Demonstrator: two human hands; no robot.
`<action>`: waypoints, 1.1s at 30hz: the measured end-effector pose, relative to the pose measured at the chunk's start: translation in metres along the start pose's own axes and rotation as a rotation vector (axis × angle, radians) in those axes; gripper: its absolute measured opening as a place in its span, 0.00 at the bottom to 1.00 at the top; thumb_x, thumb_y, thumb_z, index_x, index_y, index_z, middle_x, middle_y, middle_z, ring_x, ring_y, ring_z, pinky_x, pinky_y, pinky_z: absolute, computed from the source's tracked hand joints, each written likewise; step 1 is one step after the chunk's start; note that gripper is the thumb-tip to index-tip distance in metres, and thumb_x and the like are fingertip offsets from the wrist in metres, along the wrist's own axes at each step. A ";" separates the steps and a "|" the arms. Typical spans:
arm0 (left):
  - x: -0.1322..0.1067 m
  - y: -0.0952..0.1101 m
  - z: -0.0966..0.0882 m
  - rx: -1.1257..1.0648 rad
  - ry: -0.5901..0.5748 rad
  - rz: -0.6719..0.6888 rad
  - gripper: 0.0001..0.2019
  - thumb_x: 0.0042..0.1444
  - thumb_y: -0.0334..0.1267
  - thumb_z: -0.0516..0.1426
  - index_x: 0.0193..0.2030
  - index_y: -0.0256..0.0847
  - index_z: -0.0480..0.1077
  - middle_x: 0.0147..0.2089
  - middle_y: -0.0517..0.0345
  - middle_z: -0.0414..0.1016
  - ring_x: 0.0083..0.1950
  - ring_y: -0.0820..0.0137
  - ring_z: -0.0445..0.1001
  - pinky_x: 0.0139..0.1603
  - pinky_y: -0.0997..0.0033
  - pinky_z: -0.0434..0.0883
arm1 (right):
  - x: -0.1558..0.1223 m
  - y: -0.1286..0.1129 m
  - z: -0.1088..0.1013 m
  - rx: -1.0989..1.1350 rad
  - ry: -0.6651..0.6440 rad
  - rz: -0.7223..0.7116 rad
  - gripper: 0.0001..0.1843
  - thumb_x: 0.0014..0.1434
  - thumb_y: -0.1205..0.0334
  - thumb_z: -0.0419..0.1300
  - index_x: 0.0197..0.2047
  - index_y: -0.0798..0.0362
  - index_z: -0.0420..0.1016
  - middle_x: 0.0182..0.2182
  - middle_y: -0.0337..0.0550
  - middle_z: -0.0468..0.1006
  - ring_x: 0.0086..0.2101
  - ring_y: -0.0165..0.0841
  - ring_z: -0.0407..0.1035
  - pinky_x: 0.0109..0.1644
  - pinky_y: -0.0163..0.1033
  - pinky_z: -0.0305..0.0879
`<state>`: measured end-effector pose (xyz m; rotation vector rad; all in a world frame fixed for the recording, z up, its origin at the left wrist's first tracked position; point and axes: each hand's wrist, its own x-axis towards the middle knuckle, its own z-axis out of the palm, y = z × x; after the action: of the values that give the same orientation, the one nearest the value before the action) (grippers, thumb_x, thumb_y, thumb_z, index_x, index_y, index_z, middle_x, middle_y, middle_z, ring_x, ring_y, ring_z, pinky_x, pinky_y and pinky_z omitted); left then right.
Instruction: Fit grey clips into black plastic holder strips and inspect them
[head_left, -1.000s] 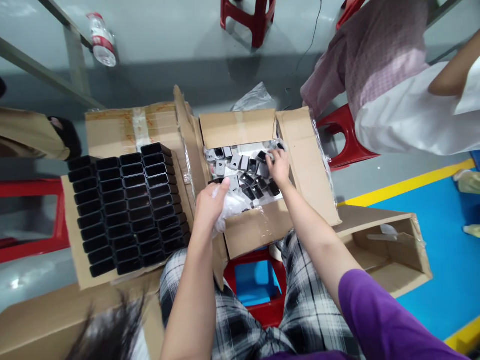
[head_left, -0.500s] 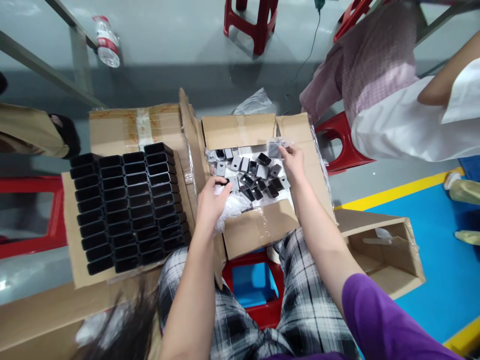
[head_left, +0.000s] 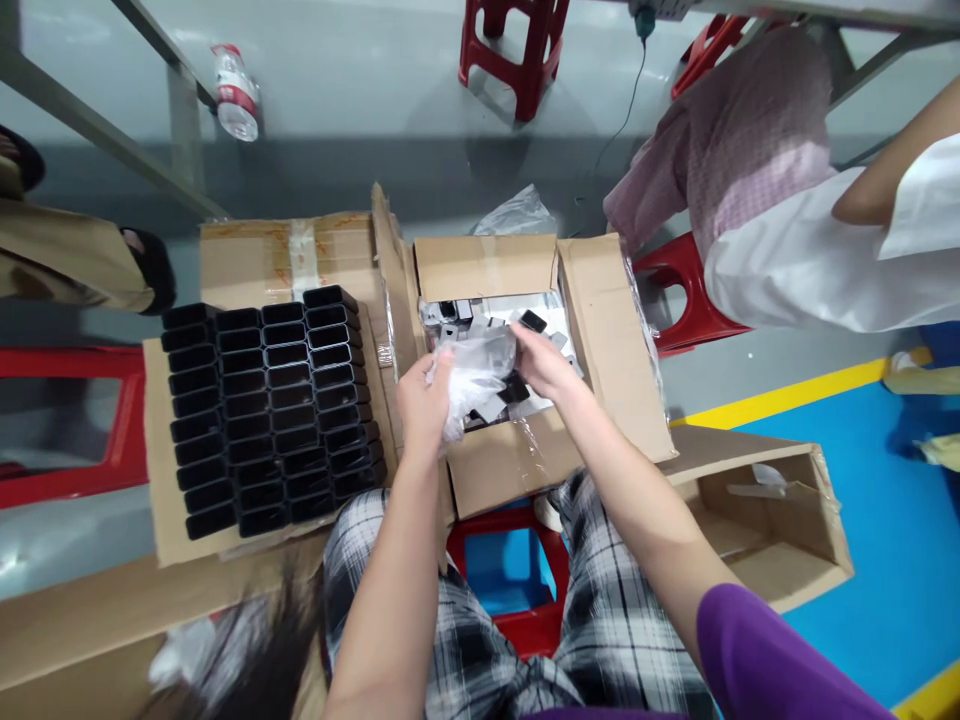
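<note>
— Where do you have the hands?

— Both over the open carton [head_left: 484,268]. I've got the left hand [head_left: 422,405] above its left side, and the right hand [head_left: 546,362] reaching in over its right half.

— And the grip on each?

— The left grip pinches a crumpled clear bag [head_left: 480,362] between thumb and fingers. On the right, I see the fingertips at the bag's right end; whether that grip is pressed together, I can't tell.

— So the bag is where?

— Spread between the two hands, above the middle of the open carton. It covers part of the small grey and black parts [head_left: 533,321] lying loose inside; one dark-faced part shows just beyond my right fingertips.

— What do you see around it?

— Left of the open carton, black rectangular pieces [head_left: 271,410] stand packed in four columns on cardboard [head_left: 161,450]. To its right and nearer me lies a second carton [head_left: 795,515], open on one side. Just off its right flap is a red stool [head_left: 688,292], with a person in white [head_left: 795,250] close by. Against its far side I see clear plastic sheeting [head_left: 517,212].
</note>
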<state>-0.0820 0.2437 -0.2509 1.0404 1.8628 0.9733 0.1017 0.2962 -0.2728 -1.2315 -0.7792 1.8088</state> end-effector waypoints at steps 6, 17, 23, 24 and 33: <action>0.002 0.009 -0.010 0.159 -0.142 -0.029 0.18 0.57 0.53 0.54 0.25 0.42 0.65 0.25 0.63 0.63 0.29 0.72 0.61 0.31 0.72 0.57 | 0.035 -0.013 -0.082 -0.818 0.614 -0.191 0.20 0.68 0.50 0.51 0.49 0.55 0.75 0.48 0.51 0.82 0.46 0.36 0.77 0.52 0.40 0.72; -0.002 0.016 -0.014 0.306 -0.342 0.018 0.21 0.56 0.51 0.53 0.19 0.44 0.54 0.20 0.64 0.56 0.28 0.70 0.59 0.32 0.70 0.55 | 0.090 -0.009 -0.064 -1.415 0.494 -0.125 0.18 0.65 0.59 0.54 0.48 0.58 0.82 0.53 0.62 0.79 0.60 0.54 0.64 0.66 0.63 0.54; -0.004 0.013 -0.015 0.297 -0.348 0.039 0.22 0.59 0.51 0.53 0.20 0.44 0.53 0.20 0.64 0.56 0.28 0.70 0.61 0.33 0.70 0.57 | 0.116 -0.035 -0.056 -1.416 0.447 -0.128 0.24 0.65 0.60 0.52 0.59 0.61 0.76 0.50 0.63 0.80 0.53 0.53 0.72 0.60 0.61 0.63; -0.004 0.013 -0.015 0.291 -0.349 0.045 0.22 0.60 0.51 0.53 0.20 0.44 0.53 0.21 0.64 0.55 0.29 0.70 0.61 0.33 0.70 0.57 | 0.118 -0.043 -0.058 -1.396 0.430 -0.199 0.28 0.66 0.62 0.51 0.66 0.59 0.69 0.54 0.61 0.79 0.53 0.51 0.72 0.60 0.58 0.65; -0.006 0.012 -0.010 0.272 -0.397 0.102 0.21 0.60 0.49 0.54 0.19 0.43 0.59 0.29 0.57 0.67 0.33 0.67 0.69 0.37 0.68 0.61 | 0.132 -0.046 0.000 -1.445 -0.001 -0.595 0.38 0.59 0.72 0.53 0.73 0.61 0.55 0.68 0.56 0.65 0.65 0.46 0.60 0.70 0.51 0.56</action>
<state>-0.0852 0.2403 -0.2352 1.3899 1.6468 0.5248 0.0863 0.4333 -0.2943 -1.4927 -2.3300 0.5727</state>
